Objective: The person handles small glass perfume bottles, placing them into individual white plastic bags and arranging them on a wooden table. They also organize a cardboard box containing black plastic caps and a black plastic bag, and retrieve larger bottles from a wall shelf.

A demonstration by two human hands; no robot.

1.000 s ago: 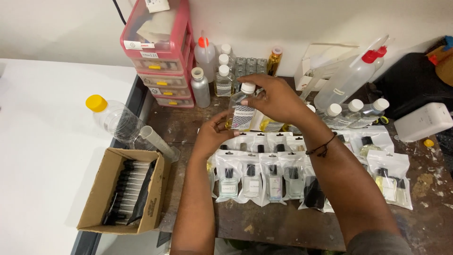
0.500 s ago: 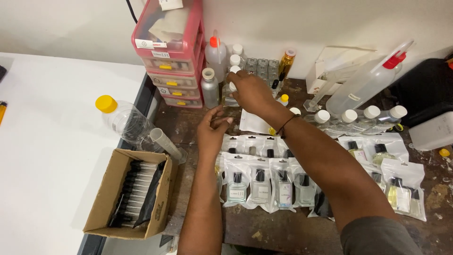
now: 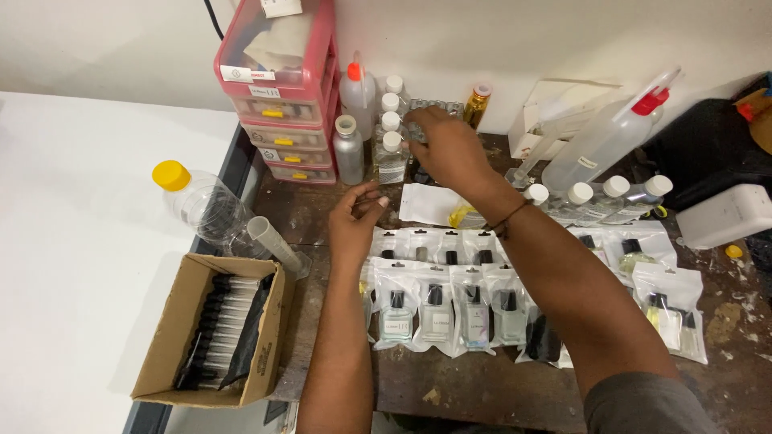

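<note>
My right hand [image 3: 449, 149] reaches to the back of the brown bench, fingers bent down over a pack of small glass vials [image 3: 438, 107]. Its fingertips are right beside the front one of a row of clear white-capped bottles [image 3: 392, 157]; nothing shows in the hand. My left hand [image 3: 356, 215] hovers lower, fingers loosely curled and holding nothing, just left of a flat white pouch [image 3: 426, 205]. Below both hands lie rows of small bottles sealed in clear bags [image 3: 434, 317].
A red drawer unit [image 3: 277, 88] stands at the back left with a silver bottle [image 3: 348, 153] beside it. An open cardboard box [image 3: 161, 354] of black-capped tubes sits at the lower left. A yellow-capped plastic bottle [image 3: 193, 201] and big squeeze bottle [image 3: 603, 141] lie around.
My right hand carried a small white-capped bottle from above the pouch back to the bottle row and no longer shows it. My left hand dropped lower and opened.
</note>
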